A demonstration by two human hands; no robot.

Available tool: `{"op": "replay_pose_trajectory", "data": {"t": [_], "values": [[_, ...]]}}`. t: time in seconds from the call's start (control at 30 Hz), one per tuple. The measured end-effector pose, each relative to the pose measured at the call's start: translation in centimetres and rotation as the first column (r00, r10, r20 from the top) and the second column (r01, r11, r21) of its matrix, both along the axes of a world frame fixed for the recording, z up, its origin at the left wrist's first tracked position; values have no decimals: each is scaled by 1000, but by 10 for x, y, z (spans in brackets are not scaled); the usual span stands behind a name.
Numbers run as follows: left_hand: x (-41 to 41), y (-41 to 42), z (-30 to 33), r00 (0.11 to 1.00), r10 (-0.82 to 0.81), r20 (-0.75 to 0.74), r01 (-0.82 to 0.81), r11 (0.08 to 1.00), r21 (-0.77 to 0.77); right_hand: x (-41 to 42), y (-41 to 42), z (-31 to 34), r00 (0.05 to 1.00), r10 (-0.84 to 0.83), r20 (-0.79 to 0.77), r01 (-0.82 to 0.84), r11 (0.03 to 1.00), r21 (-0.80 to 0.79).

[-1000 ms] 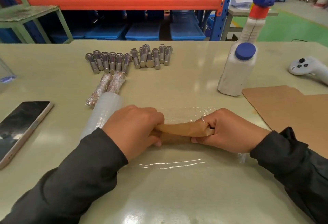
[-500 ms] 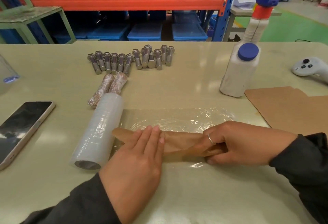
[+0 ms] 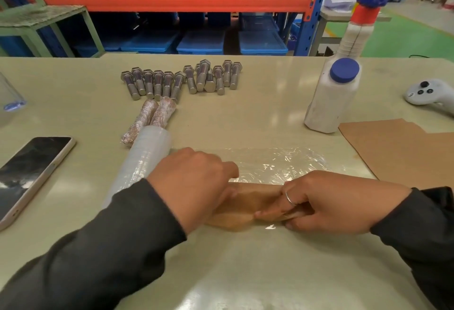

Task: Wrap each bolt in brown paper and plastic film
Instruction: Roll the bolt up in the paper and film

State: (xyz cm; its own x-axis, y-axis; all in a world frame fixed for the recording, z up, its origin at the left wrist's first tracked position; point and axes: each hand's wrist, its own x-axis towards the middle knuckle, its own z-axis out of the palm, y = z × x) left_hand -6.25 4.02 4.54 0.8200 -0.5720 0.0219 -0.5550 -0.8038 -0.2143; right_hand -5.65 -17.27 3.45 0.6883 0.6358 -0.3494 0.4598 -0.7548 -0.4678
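Observation:
A bolt rolled in brown paper (image 3: 248, 201) lies across a spread sheet of plastic film (image 3: 277, 162) near the table's front. My left hand (image 3: 194, 184) curls over its left end, and my right hand (image 3: 326, 201) pinches its right end with a ringed finger on top. The bolt itself is hidden by the paper. The film roll (image 3: 145, 160) lies left of my left hand, partly behind my sleeve. Two wrapped bolts (image 3: 152, 118) lie beyond the roll. Several bare steel bolts (image 3: 181, 79) sit in a row farther back.
A phone (image 3: 32, 169) lies at the left edge. A white bottle with a blue cap (image 3: 331, 96) and a taller spray bottle (image 3: 361, 20) stand at the right rear. Brown paper sheets (image 3: 403, 150) lie at right, a white controller (image 3: 430, 93) beyond them. Shelving stands behind the table.
My left hand went from lying flat on the paper to curling over the roll's left end. The paper-wrapped bolt has rolled slightly toward me on the film.

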Motion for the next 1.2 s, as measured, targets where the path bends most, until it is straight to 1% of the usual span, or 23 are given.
{"op": "replay_pose_trajectory", "data": {"t": [0.07, 0.13, 0.23, 0.3, 0.4, 0.53, 0.6, 0.63, 0.67, 0.7, 0.73, 0.77, 0.8, 0.83, 0.9, 0.97, 1.07, 1.2], "values": [[11, -12, -3, 998, 8, -66, -4, 998, 62, 0, 1, 0, 1000, 11, 3, -11, 1000, -4], [15, -13, -7, 992, 38, -118, -27, 995, 92, 0, 1, 0, 1000, 14, 3, -14, 1000, -1], [20, -7, -10, 976, 67, -207, -60, 997, 38, 1, 0, 1, 999, 6, -32, -7, 1000, -5], [24, -3, -12, 967, 52, -250, -58, 998, -18, 0, -1, 2, 999, 10, -46, -10, 1000, -6], [27, 1, -19, 964, 27, -263, -41, 998, -46, 0, -2, 3, 996, -2, -89, 4, 1000, 22], [27, 6, -25, 973, -25, -230, -9, 990, -144, 0, -5, 5, 993, -18, -121, 25, 998, 55], [28, 8, -27, 976, -38, -215, -3, 982, -190, -1, -7, 7, 995, -29, -99, 41, 991, 130], [28, 9, -27, 978, -44, -202, 1, 978, -208, -1, -8, 8, 997, -46, -60, 58, 976, 210], [28, 10, -28, 982, -47, -181, 6, 975, -222, -1, -8, 8, 996, -82, 19, 72, 948, 310], [28, 11, -28, 987, -45, -156, 7, 972, -234, -1, -9, 8, 981, -138, 139, 71, 912, 404], [29, 12, -28, 991, -40, -132, 6, 968, -249, -1, -8, 8, 935, -202, 292, 50, 889, 455], [30, 13, -27, 993, -34, -114, 1, 962, -272, 0, -6, 7, 857, -243, 454, 22, 898, 439], [30, 13, -26, 994, -29, -104, -3, 955, -297, 0, -2, 5, 777, -248, 578, 16, 927, 375], [30, 14, -25, 995, -26, -96, -6, 948, -320, -1, 3, 2, 725, -229, 650, 30, 953, 302], [29, 14, -24, 997, -30, -76, 1, 937, -350, -1, 11, -6, 689, -184, 701, 91, 982, 169], [28, 13, -25, 997, -41, -69, 13, 930, -366, 0, 16, -13, 673, -175, 719, 147, 984, 102], [28, 13, -28, 996, -46, -80, 14, 933, -360, 2, 19, -16, 637, -195, 746, 200, 976, 85], [29, 17, -28, 997, -36, -74, 6, 928, -371, 4, 12, -15, 635, -220, 740, 257, 964, 67]]}}
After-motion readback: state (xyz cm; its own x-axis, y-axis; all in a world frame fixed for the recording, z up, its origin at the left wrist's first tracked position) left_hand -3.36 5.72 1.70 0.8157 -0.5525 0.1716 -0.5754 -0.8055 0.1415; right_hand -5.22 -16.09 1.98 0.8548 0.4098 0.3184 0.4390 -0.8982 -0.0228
